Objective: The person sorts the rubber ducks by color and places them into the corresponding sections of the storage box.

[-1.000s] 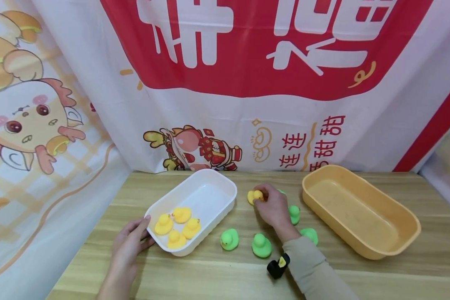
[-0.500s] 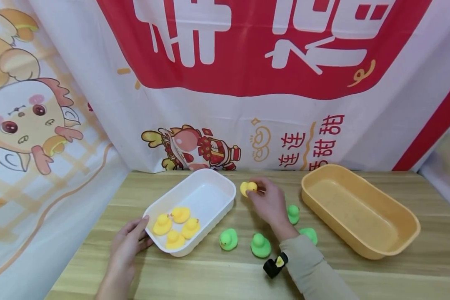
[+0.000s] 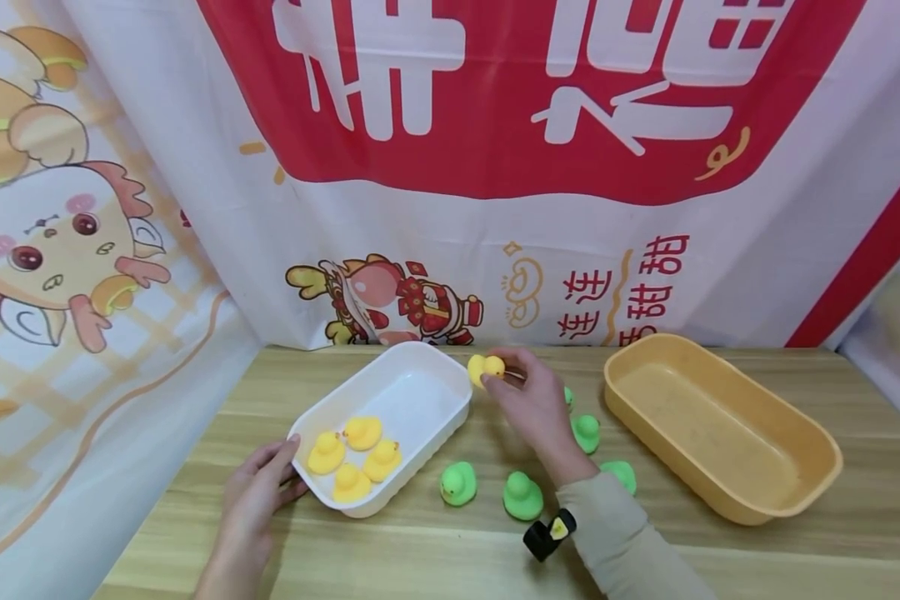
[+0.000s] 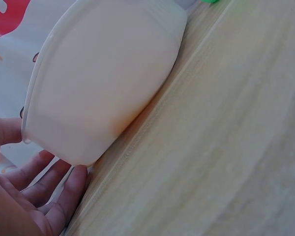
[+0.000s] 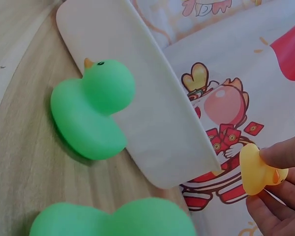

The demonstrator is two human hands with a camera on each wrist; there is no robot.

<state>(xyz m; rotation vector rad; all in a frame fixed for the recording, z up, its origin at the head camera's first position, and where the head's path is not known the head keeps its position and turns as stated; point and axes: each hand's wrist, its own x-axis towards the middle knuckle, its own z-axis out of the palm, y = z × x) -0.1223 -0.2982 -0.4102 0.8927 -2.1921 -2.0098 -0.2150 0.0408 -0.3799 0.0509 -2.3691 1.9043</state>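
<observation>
Yellow duck (image 3: 482, 369) (aloft) near white tub (image 3: 414, 396)

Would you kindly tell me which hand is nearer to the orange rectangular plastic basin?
Right: the right hand, pinching a small yellow toy duck, is left of the orange basin. The left hand is farther left, holding the near end of the white rectangular plastic basin.
</observation>
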